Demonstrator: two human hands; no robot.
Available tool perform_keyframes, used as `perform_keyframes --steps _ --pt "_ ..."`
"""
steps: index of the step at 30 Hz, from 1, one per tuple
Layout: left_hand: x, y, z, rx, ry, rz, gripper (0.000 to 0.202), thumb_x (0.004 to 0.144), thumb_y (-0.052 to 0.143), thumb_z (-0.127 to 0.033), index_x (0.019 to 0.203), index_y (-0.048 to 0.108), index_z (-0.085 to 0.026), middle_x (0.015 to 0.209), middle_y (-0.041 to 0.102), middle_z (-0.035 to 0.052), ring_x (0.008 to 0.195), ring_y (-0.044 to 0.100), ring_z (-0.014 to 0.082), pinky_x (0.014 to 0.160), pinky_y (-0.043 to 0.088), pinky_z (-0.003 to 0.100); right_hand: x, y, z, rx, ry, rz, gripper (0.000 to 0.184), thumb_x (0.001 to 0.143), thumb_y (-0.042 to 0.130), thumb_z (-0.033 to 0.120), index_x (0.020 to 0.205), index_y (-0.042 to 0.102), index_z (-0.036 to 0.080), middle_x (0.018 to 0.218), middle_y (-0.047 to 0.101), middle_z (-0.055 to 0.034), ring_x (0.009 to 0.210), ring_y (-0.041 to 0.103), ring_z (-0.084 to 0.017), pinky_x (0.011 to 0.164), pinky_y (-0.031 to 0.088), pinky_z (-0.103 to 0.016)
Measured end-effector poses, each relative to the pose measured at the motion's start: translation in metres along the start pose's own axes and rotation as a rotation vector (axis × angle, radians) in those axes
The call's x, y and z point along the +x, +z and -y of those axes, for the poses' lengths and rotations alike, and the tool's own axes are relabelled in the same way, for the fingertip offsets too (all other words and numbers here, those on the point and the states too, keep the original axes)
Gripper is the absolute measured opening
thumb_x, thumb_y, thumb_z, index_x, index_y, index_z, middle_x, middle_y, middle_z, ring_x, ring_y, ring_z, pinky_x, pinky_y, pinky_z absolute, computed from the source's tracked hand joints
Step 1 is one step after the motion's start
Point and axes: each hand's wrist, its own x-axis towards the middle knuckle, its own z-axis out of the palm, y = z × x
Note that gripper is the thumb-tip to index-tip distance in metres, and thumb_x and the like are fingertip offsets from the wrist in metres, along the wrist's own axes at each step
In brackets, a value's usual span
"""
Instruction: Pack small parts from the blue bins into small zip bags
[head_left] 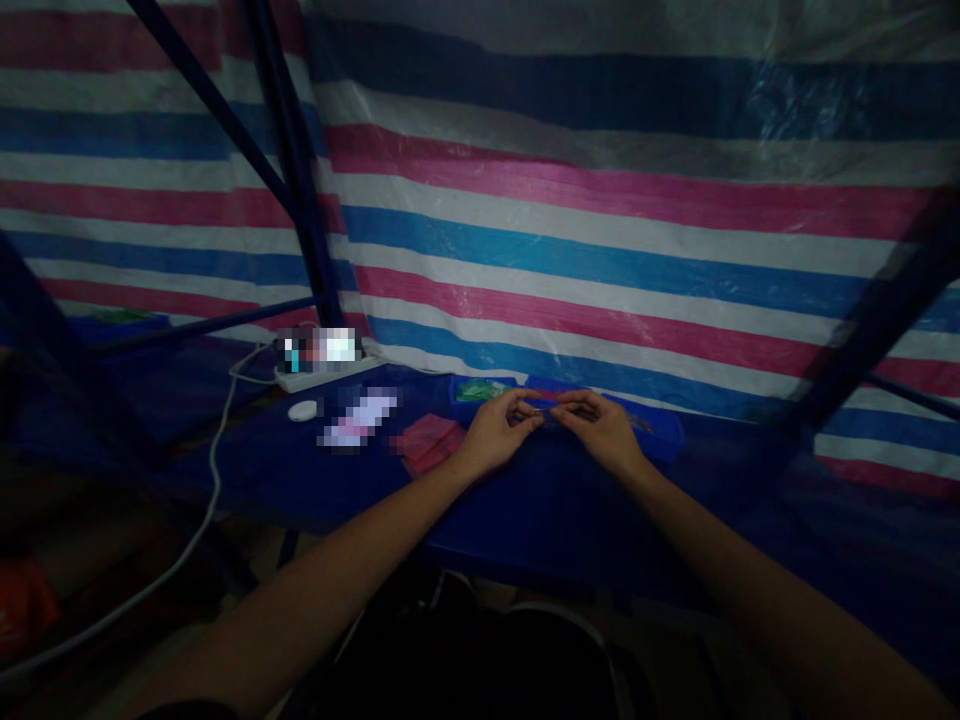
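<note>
My left hand is above the blue tabletop, with its thumb and fingers brought together in a pinch. Opposite it, my right hand is pinched the same way. Between the fingertips is something small and thin, too dark to name. Just behind the hands stand blue bins; one bin on the left holds green packets. Another bin reaches out to the right, partly hidden by my right hand. Red, thin-looking sheets or bags lie beside my left wrist.
Left on the table are a blurred-out bright flat object, a white round disc and a white power strip. Its cable hangs over the left side. Blue metal posts and a striped tarp rise behind.
</note>
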Motion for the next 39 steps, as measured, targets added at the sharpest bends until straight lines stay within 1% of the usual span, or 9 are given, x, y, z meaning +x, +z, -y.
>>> perform_keyframes --steps 4,8,12,14,18,23,27,32,39 --pt "0.001 0.0 -0.001 -0.03 0.004 -0.009 0.044 0.089 0.07 -0.027 0.13 0.057 -0.019 0.091 0.07 0.0047 0.082 0.068 0.0171 0.075 0.052 0.028 0.001 0.0 0.0 -0.015 -0.007 0.002 0.034 0.077 0.08 0.044 0.101 0.07 0.022 0.095 0.074 -0.0052 0.088 0.071 -0.021 0.082 0.055 -0.035" --pt "0.001 0.0 0.001 -0.033 0.012 -0.01 0.044 0.089 0.069 -0.027 0.13 0.056 -0.018 0.095 0.071 0.0066 0.088 0.069 0.0177 0.079 0.053 0.03 0.001 0.0 0.002 -0.041 -0.027 -0.001 0.033 0.078 0.078 0.044 0.101 0.069 0.022 0.094 0.075 -0.0052 0.085 0.071 -0.021 0.079 0.056 -0.035" --pt "0.0 0.0 0.004 0.033 -0.001 -0.005 0.045 0.088 0.071 -0.026 0.129 0.057 -0.018 0.105 0.072 0.0097 0.094 0.069 0.0199 0.082 0.054 0.032 -0.003 0.0 0.008 -0.289 -0.135 -0.023 0.026 0.084 0.072 0.041 0.102 0.072 0.022 0.097 0.075 -0.0065 0.083 0.07 -0.022 0.077 0.055 -0.036" --pt "0.0 0.0 0.004 0.054 0.002 0.003 0.047 0.086 0.072 -0.025 0.13 0.057 -0.018 0.11 0.071 0.0109 0.098 0.069 0.0211 0.083 0.054 0.033 -0.004 -0.001 0.01 -0.366 -0.181 -0.018 0.023 0.085 0.07 0.039 0.102 0.073 0.022 0.098 0.076 -0.0064 0.085 0.07 -0.022 0.078 0.055 -0.037" --pt "-0.001 -0.001 0.002 0.066 0.018 0.037 0.045 0.09 0.069 -0.027 0.133 0.057 -0.02 0.111 0.072 0.01 0.097 0.069 0.0204 0.085 0.054 0.034 -0.003 -0.001 0.008 -0.298 -0.136 0.013 0.023 0.085 0.071 0.039 0.101 0.073 0.022 0.098 0.076 -0.0064 0.089 0.071 -0.023 0.079 0.056 -0.036" --pt "-0.002 -0.002 0.003 0.086 -0.013 0.073 0.038 0.091 0.066 -0.028 0.127 0.061 -0.018 0.103 0.073 0.0087 0.089 0.07 0.0188 0.08 0.054 0.032 -0.001 -0.003 0.005 -0.226 -0.095 0.068 0.023 0.082 0.074 0.038 0.098 0.074 0.022 0.097 0.076 -0.0064 0.088 0.071 -0.023 0.08 0.056 -0.037" --pt "-0.001 -0.001 0.005 0.051 -0.021 0.088 0.038 0.09 0.068 -0.027 0.126 0.061 -0.018 0.103 0.074 0.0088 0.089 0.07 0.0187 0.082 0.055 0.033 0.001 -0.004 0.004 -0.155 -0.076 0.064 0.025 0.08 0.077 0.04 0.098 0.073 0.022 0.095 0.075 -0.0062 0.088 0.071 -0.023 0.079 0.056 -0.036" --pt "0.0 -0.001 0.006 0.046 -0.06 0.062 0.037 0.088 0.07 -0.029 0.122 0.063 -0.017 0.1 0.074 0.0096 0.086 0.07 0.0188 0.08 0.055 0.034 0.004 -0.005 -0.002 -0.061 -0.048 0.012 0.029 0.077 0.08 0.042 0.096 0.072 0.021 0.092 0.075 -0.0059 0.088 0.07 -0.022 0.081 0.056 -0.035" --pt "0.0 -0.001 0.006 0.019 -0.05 0.071 0.04 0.087 0.072 -0.033 0.123 0.063 -0.016 0.099 0.073 0.0093 0.087 0.07 0.0189 0.081 0.055 0.033 0.004 -0.004 -0.001 0.012 -0.013 0.018 0.033 0.077 0.081 0.044 0.098 0.071 0.021 0.09 0.074 -0.0056 0.08 0.068 -0.019 0.067 0.056 -0.031"
